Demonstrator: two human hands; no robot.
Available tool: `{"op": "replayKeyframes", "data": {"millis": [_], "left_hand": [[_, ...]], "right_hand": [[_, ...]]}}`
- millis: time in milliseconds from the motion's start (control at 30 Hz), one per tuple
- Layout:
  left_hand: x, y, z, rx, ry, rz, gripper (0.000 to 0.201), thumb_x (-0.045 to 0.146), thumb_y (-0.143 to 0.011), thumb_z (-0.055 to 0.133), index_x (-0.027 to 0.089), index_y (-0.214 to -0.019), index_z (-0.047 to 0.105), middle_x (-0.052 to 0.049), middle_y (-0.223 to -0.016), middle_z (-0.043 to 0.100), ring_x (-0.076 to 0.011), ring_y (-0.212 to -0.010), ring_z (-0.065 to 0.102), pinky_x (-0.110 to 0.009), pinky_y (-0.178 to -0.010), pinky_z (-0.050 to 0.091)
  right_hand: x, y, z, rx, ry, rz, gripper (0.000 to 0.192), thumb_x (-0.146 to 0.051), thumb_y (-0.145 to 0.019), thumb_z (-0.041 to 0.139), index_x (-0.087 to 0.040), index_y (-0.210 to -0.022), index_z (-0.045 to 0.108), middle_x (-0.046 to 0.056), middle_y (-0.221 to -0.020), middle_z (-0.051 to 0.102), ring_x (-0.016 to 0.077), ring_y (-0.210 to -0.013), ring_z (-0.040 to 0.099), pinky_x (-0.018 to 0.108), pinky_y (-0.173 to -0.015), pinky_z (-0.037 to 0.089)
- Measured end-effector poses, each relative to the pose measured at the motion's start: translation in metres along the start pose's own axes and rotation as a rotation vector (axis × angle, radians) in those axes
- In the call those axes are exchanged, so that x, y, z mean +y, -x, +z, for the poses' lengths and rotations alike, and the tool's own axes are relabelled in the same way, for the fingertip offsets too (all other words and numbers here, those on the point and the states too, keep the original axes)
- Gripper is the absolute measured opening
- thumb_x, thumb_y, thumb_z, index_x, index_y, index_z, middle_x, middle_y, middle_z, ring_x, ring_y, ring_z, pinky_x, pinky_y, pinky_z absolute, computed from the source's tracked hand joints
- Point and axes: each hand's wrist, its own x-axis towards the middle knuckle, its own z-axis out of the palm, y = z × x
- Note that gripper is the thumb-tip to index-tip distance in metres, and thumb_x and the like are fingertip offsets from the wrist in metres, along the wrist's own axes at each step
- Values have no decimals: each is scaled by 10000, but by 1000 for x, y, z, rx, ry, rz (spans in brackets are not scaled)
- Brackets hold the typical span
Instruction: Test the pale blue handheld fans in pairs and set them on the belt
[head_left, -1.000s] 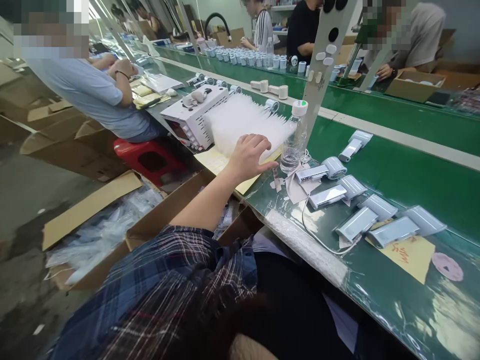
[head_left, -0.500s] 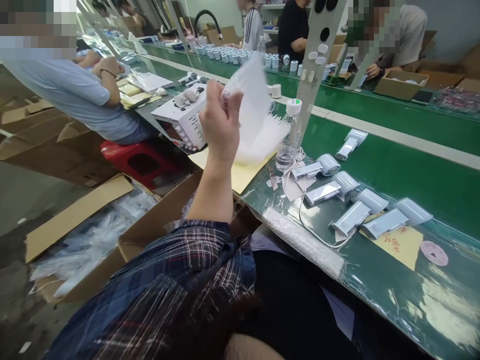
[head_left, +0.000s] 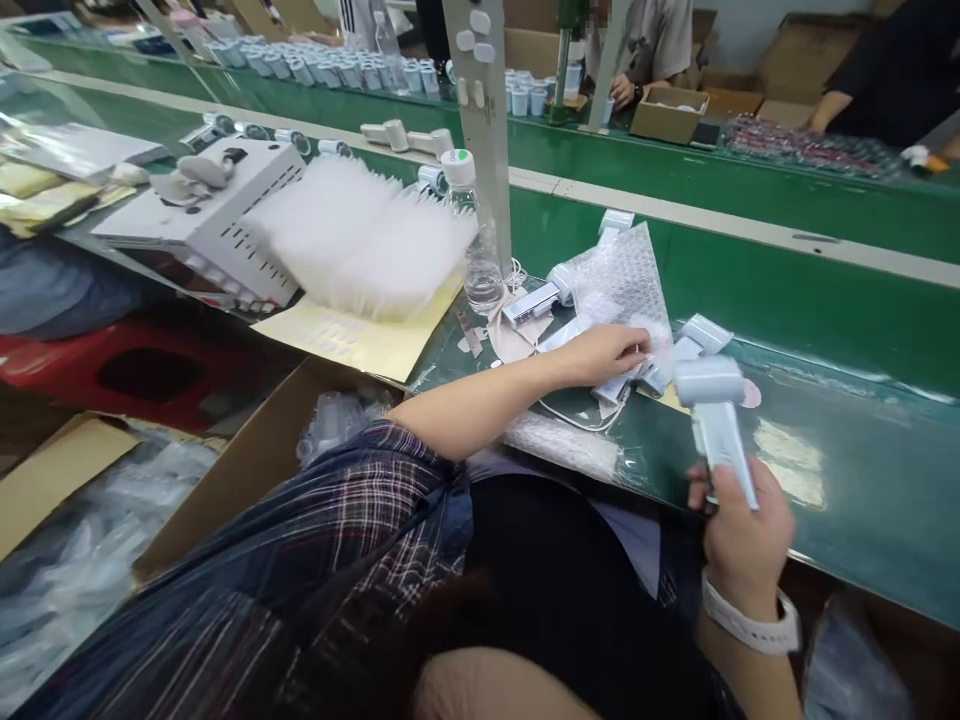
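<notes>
Cardboard box (head_left: 247, 470) of clear bags (head_left: 337, 415).

fan (head_left: 716, 420): smooth pale-blue plastic, satin
bubble bag (head_left: 626, 280): clear bubbled plastic
belt (head_left: 825, 300): green, glossy
bottle (head_left: 474, 235): clear plastic

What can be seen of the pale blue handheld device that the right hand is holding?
The pale blue handheld plastic device has a short cylindrical head set crosswise on a flat, silvery-fronted rectangular handle, forming a T shape. It looks like smooth matte plastic. The right hand grips the handle's lower end, so the head points up and away, above the near edge of the green conveyor belt. Nothing else touches it; similar devices lie just behind it.
</notes>
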Motion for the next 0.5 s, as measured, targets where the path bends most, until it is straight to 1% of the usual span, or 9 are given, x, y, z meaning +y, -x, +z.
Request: {"op": "replayKeyframes", "data": {"millis": [67,167,233,300,333,367,433,467,500], "left_hand": [[0,1,0,11,131,-66,142,126,-1040,614,164,-1052,750,-15,-912,759,-142,-836,667,-280,-803,545],[-1,-1,0,2,371,-187,181,75,-978,563,148,-1019,723,17,-741,634,-120,-655,572,-267,-654,475],[-6,-3,-4,19,515,-280,293,98,-1012,477,126,-1190,708,50,-655,491,-109,-542,437,-266,-562,393],[-12,-4,-11,63,653,-337,431,168,-1074,416,114,-1457,606,85,-643,359,-114,-514,305,-275,-530,304],[-14,-3,-15,97,710,-338,485,204,-1093,416,117,-1554,536,93,-653,322,-120,-527,276,-280,-538,285],[-14,-2,-19,141,732,-310,531,224,-1097,436,126,-1618,481,91,-666,320,-127,-549,288,-283,-561,298],[-6,6,-26,195,640,-187,594,213,-1081,475,175,-1673,447,62,-709,430,-143,-625,412,-289,-659,388],[2,12,-30,167,529,-91,605,198,-1072,475,217,-1677,466,36,-760,522,-153,-686,495,-295,-726,431],[11,18,-34,91,407,30,617,174,-1062,464,255,-1673,494,7,-845,618,-165,-766,573,-303,-790,460]], "right_hand": [[-3,-3,20,-26,35,-54,577,-716,-903,709,-176,-1106,707,56,-775,709,199,-583,606,352,-596,513],[-5,-18,40,7,272,-191,710,-751,-873,672,-165,-1272,712,171,-1086,791,316,-878,738,439,-787,583],[-1,-28,48,-22,421,-223,747,-759,-892,610,-168,-1336,713,207,-1250,783,368,-1022,748,456,-839,578],[4,-33,52,-109,517,-241,720,-734,-945,549,-181,-1376,714,192,-1289,786,365,-1022,750,431,-802,559],[6,-33,53,-141,558,-263,692,-709,-972,528,-187,-1384,718,178,-1276,794,354,-992,751,413,-769,543],[8,-32,54,-160,594,-297,665,-682,-993,515,-187,-1386,722,169,-1254,802,344,-958,752,396,-736,524],[6,-28,54,-156,653,-393,638,-633,-1023,505,-164,-1394,725,172,-1192,813,325,-885,744,371,-680,482],[3,-26,53,-145,682,-441,628,-610,-1036,501,-149,-1398,726,177,-1142,815,315,-842,735,362,-657,457],[-2,-25,50,-145,715,-483,619,-594,-1047,499,-139,-1397,730,179,-1084,813,306,-798,720,356,-639,432]]}}
